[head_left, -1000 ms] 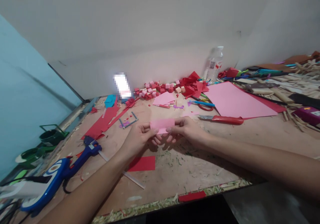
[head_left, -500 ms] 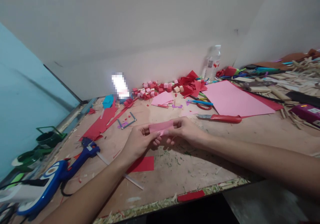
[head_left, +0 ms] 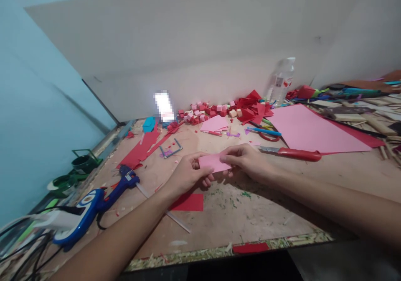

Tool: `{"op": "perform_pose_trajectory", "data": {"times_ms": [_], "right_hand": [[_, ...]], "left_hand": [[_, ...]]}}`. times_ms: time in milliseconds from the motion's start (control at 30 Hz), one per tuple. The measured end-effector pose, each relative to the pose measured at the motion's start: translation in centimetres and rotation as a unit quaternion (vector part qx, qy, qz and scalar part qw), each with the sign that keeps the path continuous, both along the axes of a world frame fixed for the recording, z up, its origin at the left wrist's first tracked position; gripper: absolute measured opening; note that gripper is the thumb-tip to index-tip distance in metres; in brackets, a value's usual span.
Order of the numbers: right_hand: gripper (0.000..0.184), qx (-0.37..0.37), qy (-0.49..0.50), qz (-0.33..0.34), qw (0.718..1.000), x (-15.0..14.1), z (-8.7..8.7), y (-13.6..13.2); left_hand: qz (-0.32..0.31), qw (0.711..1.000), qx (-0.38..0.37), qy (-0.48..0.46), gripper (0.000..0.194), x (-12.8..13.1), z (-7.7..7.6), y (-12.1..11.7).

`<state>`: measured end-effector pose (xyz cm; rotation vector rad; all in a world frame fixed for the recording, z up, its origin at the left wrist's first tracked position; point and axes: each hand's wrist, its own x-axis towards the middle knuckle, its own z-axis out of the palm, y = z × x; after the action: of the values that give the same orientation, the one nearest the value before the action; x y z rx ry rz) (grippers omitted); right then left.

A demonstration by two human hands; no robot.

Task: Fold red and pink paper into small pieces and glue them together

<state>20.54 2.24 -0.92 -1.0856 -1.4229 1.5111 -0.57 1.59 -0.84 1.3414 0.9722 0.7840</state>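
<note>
Between my two hands is a small rectangle of pink paper (head_left: 214,162), held above the table. My left hand (head_left: 187,173) pinches its left end, thumb on top and fingers beneath. My right hand (head_left: 247,160) grips the right end, its thumb pressed on the paper's face. Below my left wrist a red paper piece (head_left: 189,202) lies flat on the wood. A red-handled knife (head_left: 299,154) rests to the right of my right hand, its blade pointing left.
Pink and red sheets (head_left: 316,126) lie at the right. Small paper cubes (head_left: 200,113) line the back, near a plastic bottle (head_left: 282,82) and a lit phone (head_left: 164,106). A blue glue gun (head_left: 120,185) and power strip (head_left: 83,218) with cables occupy the left. Scissors (head_left: 269,136) lie behind the knife.
The pink paper was tipped with its near edge bent up under my thumbs; now its face shows flatter. My right thumb has shifted up onto it. The whole view has swung left.
</note>
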Motion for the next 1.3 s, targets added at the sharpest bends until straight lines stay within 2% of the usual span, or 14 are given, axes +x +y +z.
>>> {"op": "perform_pose_trajectory", "data": {"times_ms": [233, 433, 600, 867, 1000, 1200, 1300], "right_hand": [[0.029, -0.051, 0.011, -0.015, 0.999, -0.7, 0.3, -0.9], [0.028, -0.043, 0.036, -0.010, 0.998, -0.7, 0.1, -0.8], [0.036, -0.043, 0.057, 0.002, 0.997, -0.6, -0.3, -0.6], [0.045, -0.058, 0.080, 0.034, 0.994, -0.7, -0.5, -0.8], [0.037, -0.075, 0.088, 0.020, 0.993, -0.8, -0.6, -0.7], [0.027, -0.066, 0.097, -0.005, 0.993, -0.9, -0.3, -1.0], [0.022, -0.053, 0.080, -0.022, 0.995, -0.8, -0.2, -0.9]], "left_hand": [[0.051, 0.998, 0.018, -0.019, 0.031, 0.0, 0.1, -0.2], [0.047, 0.998, -0.001, -0.034, 0.039, 0.2, 0.3, -0.5], [0.068, 0.997, -0.014, -0.045, 0.044, 0.1, 0.5, -0.6], [0.078, 0.996, -0.003, -0.038, 0.037, 0.0, 0.2, -0.3], [0.079, 0.996, -0.001, -0.044, 0.036, 0.0, 0.2, -0.4], [0.099, 0.994, 0.029, -0.036, 0.035, 0.0, 0.4, -0.3], [0.092, 0.995, 0.020, -0.041, 0.037, 0.0, 0.4, -0.3]]}}
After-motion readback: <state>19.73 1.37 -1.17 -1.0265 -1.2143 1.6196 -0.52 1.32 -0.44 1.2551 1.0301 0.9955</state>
